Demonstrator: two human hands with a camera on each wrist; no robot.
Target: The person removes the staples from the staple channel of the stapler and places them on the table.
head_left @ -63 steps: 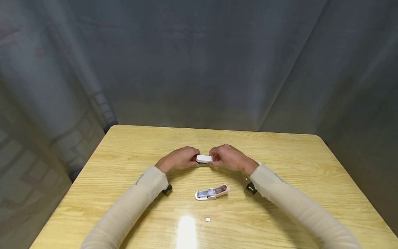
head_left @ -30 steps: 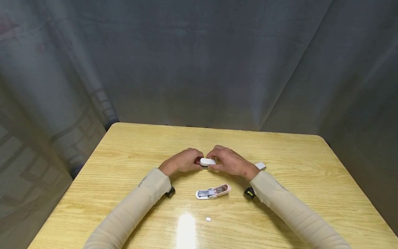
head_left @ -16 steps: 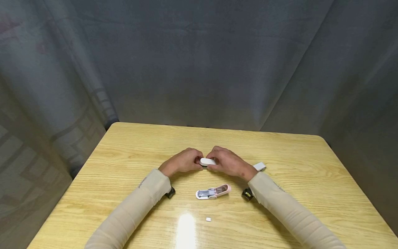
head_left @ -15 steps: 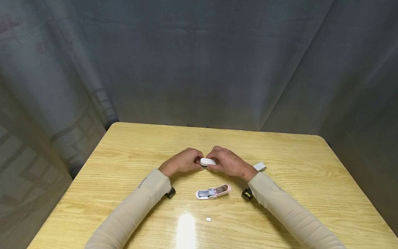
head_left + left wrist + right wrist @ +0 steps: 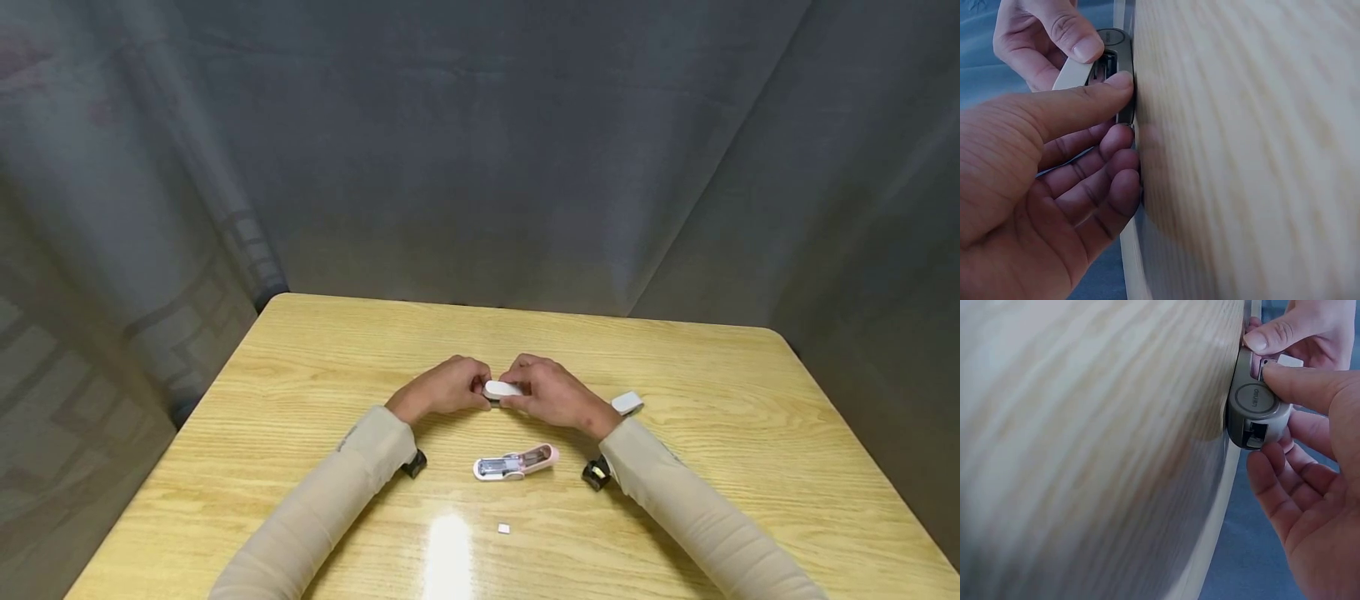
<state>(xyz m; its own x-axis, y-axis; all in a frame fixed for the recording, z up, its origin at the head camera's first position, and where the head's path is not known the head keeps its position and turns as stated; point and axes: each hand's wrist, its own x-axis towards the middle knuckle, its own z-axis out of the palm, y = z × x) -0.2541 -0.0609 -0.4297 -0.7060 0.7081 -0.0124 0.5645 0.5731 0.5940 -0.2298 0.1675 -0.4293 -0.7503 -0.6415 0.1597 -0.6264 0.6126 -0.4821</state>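
Nearest on the counter (image 5: 300,392): small white chip (image 5: 502,527), then opened pink stapler (image 5: 516,462). Mid-counter: white stapler (image 5: 501,389), standing on the counter, pinched at opposite ends by left hand (image 5: 442,388) and right hand (image 5: 551,392), thumbs and fingers curled around it. Right of that: small white cap (image 5: 627,403).

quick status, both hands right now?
Left hand: pinches the white stapler.
Right hand: pinches the same stapler's other end.
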